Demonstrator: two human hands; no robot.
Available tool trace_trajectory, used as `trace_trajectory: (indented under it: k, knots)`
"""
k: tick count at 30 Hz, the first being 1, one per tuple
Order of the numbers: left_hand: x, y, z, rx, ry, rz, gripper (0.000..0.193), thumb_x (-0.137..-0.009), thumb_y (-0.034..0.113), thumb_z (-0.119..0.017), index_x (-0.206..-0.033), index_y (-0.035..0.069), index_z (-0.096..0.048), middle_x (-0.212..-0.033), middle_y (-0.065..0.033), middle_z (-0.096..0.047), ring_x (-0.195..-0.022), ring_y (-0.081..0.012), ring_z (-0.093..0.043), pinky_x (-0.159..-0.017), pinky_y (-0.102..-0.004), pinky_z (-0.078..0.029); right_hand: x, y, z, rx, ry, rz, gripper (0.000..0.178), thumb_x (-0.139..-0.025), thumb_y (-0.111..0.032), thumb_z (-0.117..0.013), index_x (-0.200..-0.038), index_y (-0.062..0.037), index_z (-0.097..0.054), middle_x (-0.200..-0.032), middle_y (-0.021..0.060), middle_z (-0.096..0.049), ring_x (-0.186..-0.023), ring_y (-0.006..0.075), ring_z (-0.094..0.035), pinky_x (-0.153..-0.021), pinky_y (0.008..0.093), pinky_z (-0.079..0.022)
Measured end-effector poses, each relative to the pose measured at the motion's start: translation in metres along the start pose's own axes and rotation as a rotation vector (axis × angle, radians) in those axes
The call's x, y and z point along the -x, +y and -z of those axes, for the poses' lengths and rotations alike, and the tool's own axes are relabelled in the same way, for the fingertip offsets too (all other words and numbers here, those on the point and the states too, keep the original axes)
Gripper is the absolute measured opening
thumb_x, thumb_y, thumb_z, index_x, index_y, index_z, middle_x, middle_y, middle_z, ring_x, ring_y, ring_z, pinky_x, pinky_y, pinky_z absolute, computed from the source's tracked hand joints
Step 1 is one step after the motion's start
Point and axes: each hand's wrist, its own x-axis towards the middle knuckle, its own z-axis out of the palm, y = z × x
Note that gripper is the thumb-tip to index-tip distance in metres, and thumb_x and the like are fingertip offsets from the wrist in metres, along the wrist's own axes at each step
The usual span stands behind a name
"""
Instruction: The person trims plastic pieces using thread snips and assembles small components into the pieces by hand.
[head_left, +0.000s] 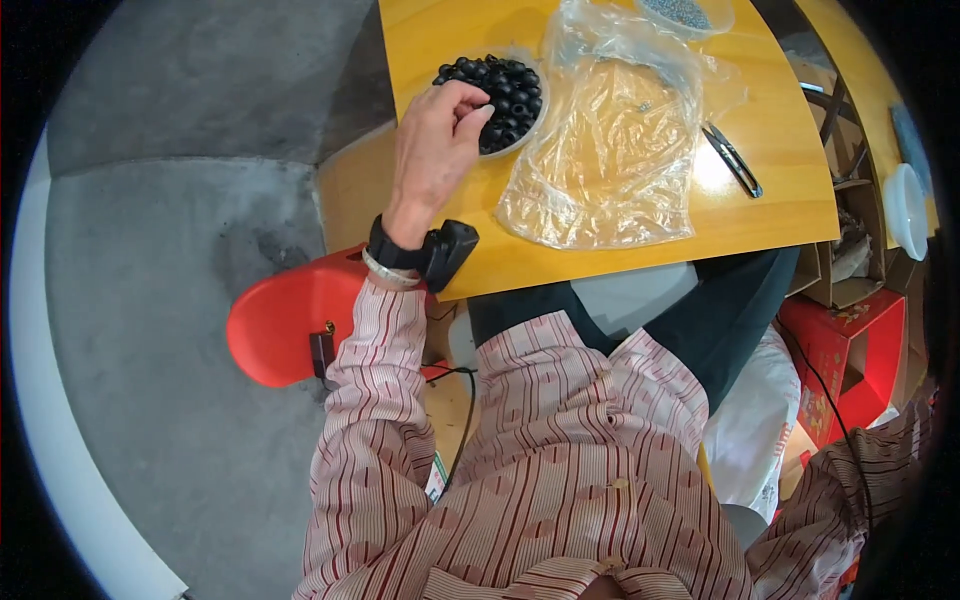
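Over a round clear bowl (541, 120) near the table's left edge, my left hand (436, 145) is closed, its thumb and fingertips drawn together among black beads (516, 92). What they pinch, if anything, is hidden. The beads are shiny and heaped; some show holes. A crumpled clear plastic bag (600, 160) lies flat beside the bowl, with a few tiny bits on it. My right sleeve (850, 490) runs out at the lower right, and the hand itself is out of the picture.
Black thread snips (733, 160) lie right of the bag. At the far edge stands a clear tub of tiny grey-blue beads (678, 12). A red stool (280, 325) is left of my forearm. Toward the right are a white bowl (905, 212) and a red box (850, 365).
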Motion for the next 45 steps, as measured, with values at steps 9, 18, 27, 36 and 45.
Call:
trace_trajectory:
  k: [9, 18, 27, 36, 45]
  knots:
    - [-0.015, -0.012, -0.014, -0.369, -0.082, -0.265, 0.019, -0.076, 0.003, -0.061, -0.094, 0.01, -0.058, -0.086, -0.0118, -0.054, -0.085, -0.0313, -0.049, -0.075, -0.0405, -0.04, -0.037, -0.108, 0.023, 0.465, -0.019, 0.174, 0.026, -0.094, -0.016, -0.044, -0.1, 0.0042, -0.059, -0.103, 0.0108, -0.06, -0.099, 0.0174, -0.053, -0.091, 0.0298, -0.039]
    - [-0.015, -0.02, -0.016, -0.285, -0.109, -0.287, 0.018, -0.077, -0.002, -0.057, -0.094, 0.003, -0.052, -0.088, -0.013, -0.056, -0.085, -0.0322, -0.053, -0.074, -0.039, -0.043, -0.052, -0.091, -0.079, 0.232, -0.051, -0.382, 0.016, -0.088, -0.012, -0.058, -0.092, 0.0028, -0.06, -0.084, 0.0049, -0.062, -0.081, 0.0115, -0.056, -0.074, 0.0245, -0.044]
    - [-0.019, -0.01, -0.018, -0.159, -0.107, -0.346, 0.022, -0.072, -0.007, -0.057, -0.09, 0.005, -0.054, -0.086, -0.0102, -0.055, -0.087, -0.031, -0.052, -0.076, -0.0395, -0.041, -0.076, 0.021, -0.167, 0.539, -0.273, -0.131, 0.014, -0.085, -0.017, -0.059, -0.088, -0.0045, -0.063, -0.08, 0.0094, -0.063, -0.078, 0.0273, -0.057, -0.069, 0.0364, -0.046]
    - [-0.018, -0.022, -0.02, -0.139, -0.104, -0.325, 0.032, -0.07, -0.011, -0.051, -0.099, 0.003, -0.049, -0.097, -0.0158, -0.05, -0.095, -0.0331, -0.049, -0.082, -0.0393, -0.041, -0.089, 0.056, -0.202, 0.915, -0.352, -0.14, 0.016, -0.087, -0.021, -0.057, -0.092, -0.0083, -0.065, -0.085, 0.005, -0.064, -0.082, 0.0236, -0.057, -0.077, 0.037, -0.043]
    - [-0.009, -0.011, 0.002, 0.069, -0.002, -0.287, 0.03, -0.074, -0.01, -0.054, -0.101, 0.003, -0.051, -0.095, -0.0146, -0.05, -0.093, -0.0318, -0.05, -0.082, -0.0387, -0.042, -0.097, 0.057, -0.205, 0.985, -0.468, -0.046, 0.015, -0.085, -0.023, -0.056, -0.082, -0.011, -0.064, -0.075, 0.0046, -0.063, -0.081, 0.0221, -0.059, -0.079, 0.0382, -0.04]
